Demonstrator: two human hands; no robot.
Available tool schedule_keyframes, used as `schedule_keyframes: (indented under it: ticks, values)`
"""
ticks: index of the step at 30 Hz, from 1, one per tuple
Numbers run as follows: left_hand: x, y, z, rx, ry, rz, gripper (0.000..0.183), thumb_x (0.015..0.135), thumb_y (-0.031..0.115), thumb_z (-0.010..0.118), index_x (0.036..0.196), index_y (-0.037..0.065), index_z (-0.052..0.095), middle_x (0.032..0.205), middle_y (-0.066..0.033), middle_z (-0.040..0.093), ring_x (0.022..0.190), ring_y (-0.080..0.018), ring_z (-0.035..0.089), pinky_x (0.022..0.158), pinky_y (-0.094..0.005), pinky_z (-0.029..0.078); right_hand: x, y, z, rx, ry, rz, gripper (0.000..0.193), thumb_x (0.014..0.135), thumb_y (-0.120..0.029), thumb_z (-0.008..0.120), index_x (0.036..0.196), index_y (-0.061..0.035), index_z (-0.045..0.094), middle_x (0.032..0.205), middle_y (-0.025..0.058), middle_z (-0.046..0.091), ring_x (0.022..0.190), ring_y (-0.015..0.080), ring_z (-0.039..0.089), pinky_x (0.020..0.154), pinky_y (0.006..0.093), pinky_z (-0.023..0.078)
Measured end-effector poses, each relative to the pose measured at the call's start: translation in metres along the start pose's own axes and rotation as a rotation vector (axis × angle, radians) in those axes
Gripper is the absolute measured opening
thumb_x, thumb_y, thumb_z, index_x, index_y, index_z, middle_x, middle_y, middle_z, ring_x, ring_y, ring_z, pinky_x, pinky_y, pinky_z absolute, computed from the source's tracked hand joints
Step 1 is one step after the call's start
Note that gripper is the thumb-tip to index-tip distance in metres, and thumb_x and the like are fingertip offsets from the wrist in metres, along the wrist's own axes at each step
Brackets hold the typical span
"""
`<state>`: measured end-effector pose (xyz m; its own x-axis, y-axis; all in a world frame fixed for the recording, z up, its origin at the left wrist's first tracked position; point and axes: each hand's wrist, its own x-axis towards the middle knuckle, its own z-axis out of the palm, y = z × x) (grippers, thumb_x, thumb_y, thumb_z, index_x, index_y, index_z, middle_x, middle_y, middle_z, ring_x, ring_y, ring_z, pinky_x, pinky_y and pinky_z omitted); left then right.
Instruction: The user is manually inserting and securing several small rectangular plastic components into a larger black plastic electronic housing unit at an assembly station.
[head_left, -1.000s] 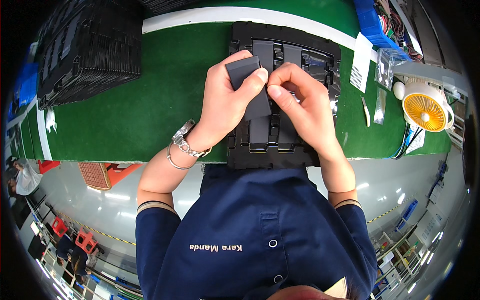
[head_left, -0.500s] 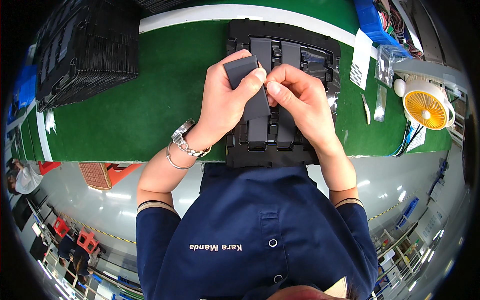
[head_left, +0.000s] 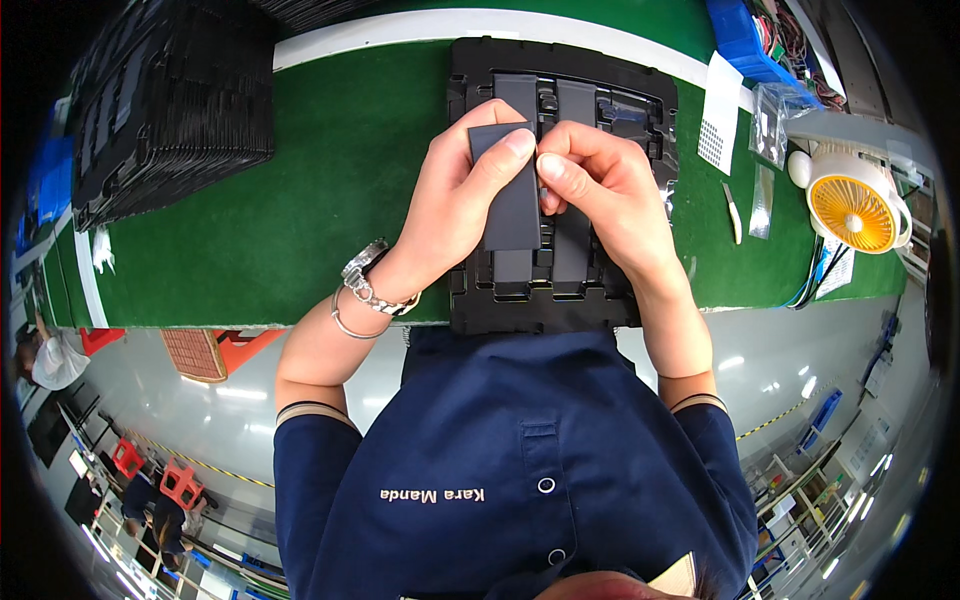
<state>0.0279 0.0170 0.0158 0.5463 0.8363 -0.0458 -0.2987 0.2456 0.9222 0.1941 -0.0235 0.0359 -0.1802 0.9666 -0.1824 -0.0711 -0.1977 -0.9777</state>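
My left hand (head_left: 462, 185) grips a flat dark grey rectangular block (head_left: 513, 212), thumb across its upper face. Beside its right edge, my right hand (head_left: 598, 190) has thumb and forefinger pinched together; anything between them is too small to make out. Both hands are above a black moulded plastic tray (head_left: 490, 318). In the tray lie similar long dark grey pieces, one (head_left: 514, 266) partly covered by the held block and another (head_left: 573, 255) to its right, partly behind my right hand. A clear-wrapped item (head_left: 628, 113) sits in the tray's far right part.
A tall stack of black trays (head_left: 175, 110) stands at the far left of the green table (head_left: 340, 150). To the right are a dotted white sheet (head_left: 718, 115), a white-handled knife (head_left: 733, 214), clear plastic bags (head_left: 770, 125), a yellow fan (head_left: 852, 212) and a blue bin of wires (head_left: 745, 45).
The held block has turned from a slant to nearly upright in the view, lining up with the tray's pieces. My right hand stays pinched close to its edge.
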Motion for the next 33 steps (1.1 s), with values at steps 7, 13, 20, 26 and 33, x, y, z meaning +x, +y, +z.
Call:
schedule_keyframes:
  ticks: [7, 13, 20, 26, 33]
  values:
    - [0.001, 0.0, -0.005, 0.456, 0.009, 0.097, 0.022, 0.098, 0.023, 0.053, 0.088, 0.004, 0.052, 0.072, -0.001, 0.059, 0.066, -0.0059, 0.056, 0.061, -0.0223, 0.047, -0.005, -0.004, 0.002, -0.229, 0.086, -0.089, 0.021, 0.093, -0.019, 0.063, 0.083, -0.0005, 0.062, 0.068, -0.0018, 0.056, 0.066, 0.0036, 0.051, 0.06, 0.0212, 0.043]
    - [-0.001, 0.008, 0.003, 0.038, -0.057, -0.079, 0.024, 0.099, 0.029, 0.048, 0.092, 0.006, 0.051, 0.077, 0.0048, 0.05, 0.071, -0.0014, 0.044, 0.064, -0.018, 0.038, -0.001, 0.0, -0.008, 0.004, -0.035, -0.02, 0.019, 0.094, -0.018, 0.062, 0.088, -0.0001, 0.062, 0.072, -0.0007, 0.06, 0.069, 0.0046, 0.054, 0.063, 0.0215, 0.045]
    - [0.0, -0.005, -0.001, 0.307, -0.02, 0.045, 0.026, 0.102, 0.03, 0.042, 0.096, 0.005, 0.05, 0.076, -0.0001, 0.053, 0.07, -0.0054, 0.048, 0.065, -0.0216, 0.04, 0.002, -0.002, -0.001, 0.033, 0.126, -0.14, 0.02, 0.091, -0.014, 0.064, 0.107, -0.0015, 0.058, 0.076, 0.0002, 0.061, 0.07, 0.0054, 0.056, 0.065, 0.0221, 0.047]
    - [-0.002, -0.006, -0.002, 0.49, 0.002, 0.108, 0.029, 0.103, 0.033, 0.04, 0.1, 0.004, 0.045, 0.061, -0.0044, 0.052, 0.054, -0.0134, 0.051, 0.054, -0.0279, 0.043, -0.01, -0.02, -0.011, -0.566, 0.205, -0.2, 0.027, 0.084, -0.004, 0.066, 0.111, -0.0056, 0.066, 0.084, 0.0032, 0.065, 0.073, 0.0085, 0.058, 0.069, 0.0243, 0.049]
    - [0.007, -0.002, -0.013, 0.359, 0.091, 0.175, 0.037, 0.105, 0.037, 0.025, 0.107, 0.006, 0.045, 0.071, -0.0024, 0.054, 0.059, -0.0062, 0.047, 0.055, -0.0206, 0.037, -0.03, -0.004, -0.075, -1.332, 0.53, -0.587, 0.022, 0.072, 0.005, 0.068, 0.092, -0.0041, 0.066, 0.098, 0.0071, 0.068, 0.093, 0.0222, 0.064, 0.083, 0.0322, 0.05]
